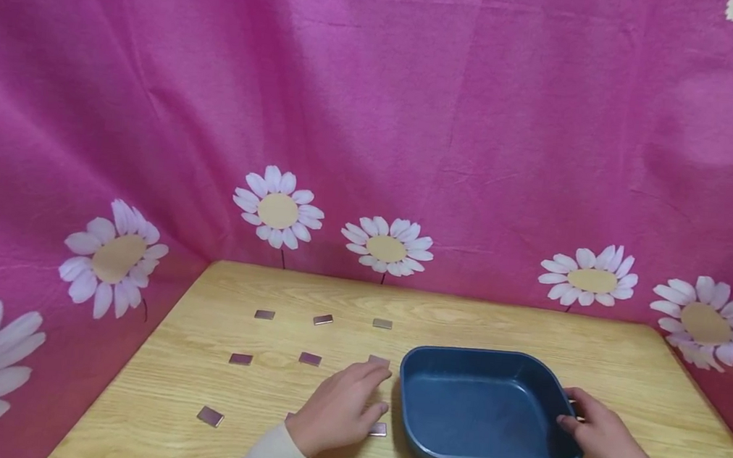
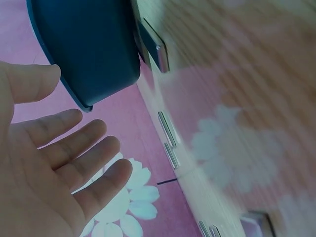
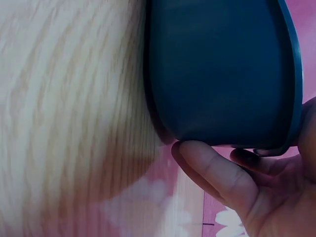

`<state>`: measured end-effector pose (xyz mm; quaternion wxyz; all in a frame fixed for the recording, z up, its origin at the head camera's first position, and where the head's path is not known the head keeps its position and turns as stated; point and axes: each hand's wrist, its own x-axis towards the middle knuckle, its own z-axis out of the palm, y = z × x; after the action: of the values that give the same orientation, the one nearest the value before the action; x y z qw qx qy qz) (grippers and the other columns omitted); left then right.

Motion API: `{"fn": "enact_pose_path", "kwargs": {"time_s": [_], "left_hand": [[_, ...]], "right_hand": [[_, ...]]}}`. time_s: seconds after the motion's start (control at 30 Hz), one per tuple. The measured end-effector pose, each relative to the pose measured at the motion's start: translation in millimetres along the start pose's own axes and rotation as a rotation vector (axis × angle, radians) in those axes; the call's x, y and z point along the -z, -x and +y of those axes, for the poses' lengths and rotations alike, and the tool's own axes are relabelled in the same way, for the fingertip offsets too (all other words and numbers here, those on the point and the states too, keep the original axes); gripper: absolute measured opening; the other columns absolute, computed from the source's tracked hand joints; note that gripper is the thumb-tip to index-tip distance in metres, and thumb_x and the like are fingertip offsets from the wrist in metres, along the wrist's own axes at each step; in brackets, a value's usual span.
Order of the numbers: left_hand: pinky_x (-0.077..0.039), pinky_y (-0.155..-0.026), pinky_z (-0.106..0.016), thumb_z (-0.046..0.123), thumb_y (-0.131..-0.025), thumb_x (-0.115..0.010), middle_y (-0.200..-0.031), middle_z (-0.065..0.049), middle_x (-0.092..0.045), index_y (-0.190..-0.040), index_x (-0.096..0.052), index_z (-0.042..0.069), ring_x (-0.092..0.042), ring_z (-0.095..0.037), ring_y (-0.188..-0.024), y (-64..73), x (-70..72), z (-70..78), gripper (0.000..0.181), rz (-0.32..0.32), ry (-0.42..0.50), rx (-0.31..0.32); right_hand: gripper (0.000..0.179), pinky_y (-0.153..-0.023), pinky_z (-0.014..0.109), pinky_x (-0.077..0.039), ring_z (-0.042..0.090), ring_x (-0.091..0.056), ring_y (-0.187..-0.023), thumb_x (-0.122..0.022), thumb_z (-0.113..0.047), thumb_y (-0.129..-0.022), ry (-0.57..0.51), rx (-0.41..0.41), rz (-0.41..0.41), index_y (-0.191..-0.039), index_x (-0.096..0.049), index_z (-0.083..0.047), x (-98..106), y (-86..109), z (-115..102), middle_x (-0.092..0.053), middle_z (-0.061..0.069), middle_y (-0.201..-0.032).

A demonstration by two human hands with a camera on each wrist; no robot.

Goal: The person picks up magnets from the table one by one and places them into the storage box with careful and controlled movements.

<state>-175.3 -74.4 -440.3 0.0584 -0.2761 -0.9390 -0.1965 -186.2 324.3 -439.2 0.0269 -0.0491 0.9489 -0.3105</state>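
Note:
A dark blue rectangular basin (image 1: 488,407) with rounded corners stands on the wooden table, nothing inside it. At its right end my right hand (image 1: 604,432) grips the rim, thumb over the inside and fingers along the outer wall (image 3: 222,69). My left hand (image 1: 344,409) hovers just left of the basin, fingers loosely extended and holding nothing; its open palm (image 2: 49,168) shows in the left wrist view. Below that hand lies a small, flat, shiny rectangular piece (image 1: 378,429), partly covered by it. Another such piece (image 1: 379,361) sits just beyond the fingertips.
Several more of the small rectangular pieces lie in rough rows on the left half of the table, among them a far one (image 1: 323,320) and a near-left one (image 1: 210,416). A pink cloth (image 1: 480,122) printed with daisies hangs behind and beside the wooden table (image 1: 149,399).

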Motion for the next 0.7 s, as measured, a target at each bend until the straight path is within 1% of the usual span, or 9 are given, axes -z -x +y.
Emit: {"fn": "enact_pose_path", "kwargs": {"time_s": [0.07, 0.13, 0.2, 0.3, 0.37, 0.43, 0.5, 0.6, 0.7], "left_hand": [[-0.048, -0.109, -0.040, 0.027, -0.095, -0.062, -0.145, -0.004, -0.056, -0.136, -0.059, 0.009, -0.055, -0.020, -0.134, 1.2, 0.4, -1.4, 0.044, 0.005, 0.000, -0.007], [-0.048, -0.109, -0.039, 0.027, -0.095, -0.062, -0.145, -0.004, -0.056, -0.136, -0.058, 0.009, -0.055, -0.020, -0.133, 1.9, 0.9, -2.8, 0.045, 0.009, -0.004, -0.015], [-0.048, -0.109, -0.039, 0.027, -0.096, -0.062, -0.145, -0.004, -0.057, -0.137, -0.058, 0.009, -0.055, -0.020, -0.133, 2.7, 2.6, -3.9, 0.045, 0.008, -0.006, -0.011], [-0.047, -0.110, -0.039, 0.028, -0.096, -0.061, -0.144, -0.003, -0.058, -0.138, -0.057, 0.010, -0.055, -0.019, -0.133, 3.6, 5.1, -4.9, 0.045, -0.012, 0.002, 0.014], [-0.047, -0.110, -0.039, 0.028, -0.096, -0.061, -0.143, -0.003, -0.058, -0.138, -0.057, 0.011, -0.055, -0.020, -0.133, 4.1, 6.7, -5.1, 0.045, -0.021, 0.007, 0.032], [-0.047, -0.110, -0.040, 0.028, -0.096, -0.061, -0.143, -0.004, -0.058, -0.138, -0.057, 0.011, -0.055, -0.020, -0.133, 4.4, 7.2, -6.1, 0.045, -0.021, 0.009, 0.038], [-0.048, -0.109, -0.041, 0.027, -0.096, -0.062, -0.142, -0.005, -0.059, -0.137, -0.058, 0.010, -0.056, -0.021, -0.132, 5.2, 8.4, -7.7, 0.045, -0.009, 0.010, 0.034], [-0.048, -0.108, -0.042, 0.026, -0.096, -0.062, -0.140, -0.007, -0.060, -0.136, -0.058, 0.009, -0.057, -0.022, -0.130, 7.5, 11.1, -12.9, 0.044, 0.027, 0.018, 0.033], [-0.050, -0.106, -0.043, 0.025, -0.095, -0.063, -0.137, -0.007, -0.062, -0.133, -0.059, 0.009, -0.058, -0.023, -0.128, 11.0, 15.2, -20.0, 0.042, 0.074, 0.023, 0.056]], "right_hand": [[0.035, -0.070, 0.025, -0.052, 0.019, -0.066, -0.091, -0.062, -0.006, -0.090, 0.008, -0.019, -0.005, -0.122, -0.056, 0.008, -1, 0.6, -2, -0.070, 0.023, -0.105], [0.037, -0.073, 0.031, -0.055, 0.027, -0.067, -0.095, -0.061, -0.006, -0.090, 0.004, -0.036, -0.014, -0.123, -0.055, 0.009, -2, 0.7, -4, -0.069, 0.026, -0.107], [0.037, -0.075, 0.033, -0.056, 0.031, -0.067, -0.098, -0.061, -0.006, -0.090, 0.001, -0.044, -0.018, -0.123, -0.054, 0.009, -3, 0.8, -7, -0.068, 0.027, -0.109], [0.036, -0.074, 0.031, -0.055, 0.031, -0.067, -0.099, -0.060, -0.005, -0.090, -0.005, -0.043, -0.012, -0.122, -0.054, 0.009, -6, 1.1, -10, -0.068, 0.026, -0.109], [0.036, -0.072, 0.027, -0.053, 0.029, -0.067, -0.098, -0.061, -0.004, -0.089, -0.008, -0.041, -0.004, -0.122, -0.055, 0.009, -8, 2.0, -11, -0.069, 0.025, -0.109], [0.037, -0.072, 0.028, -0.054, 0.029, -0.067, -0.097, -0.061, -0.004, -0.089, -0.012, -0.044, 0.001, -0.122, -0.054, 0.009, -9, 2.9, -12, -0.068, 0.025, -0.108], [0.038, -0.073, 0.031, -0.055, 0.030, -0.067, -0.097, -0.061, -0.004, -0.089, -0.014, -0.045, 0.001, -0.123, -0.052, 0.010, -10, 3.5, -13, -0.068, 0.026, -0.108], [0.039, -0.073, 0.032, -0.055, 0.027, -0.067, -0.094, -0.062, -0.006, -0.089, 0.004, -0.054, -0.009, -0.123, -0.052, 0.010, -10, 3.9, -15, -0.068, 0.023, -0.105], [0.037, -0.071, 0.031, -0.053, 0.024, -0.066, -0.091, -0.060, -0.013, -0.094, 0.023, -0.058, -0.044, -0.123, -0.053, 0.010, -9, 2.7, -15, -0.068, 0.019, -0.102]]}}
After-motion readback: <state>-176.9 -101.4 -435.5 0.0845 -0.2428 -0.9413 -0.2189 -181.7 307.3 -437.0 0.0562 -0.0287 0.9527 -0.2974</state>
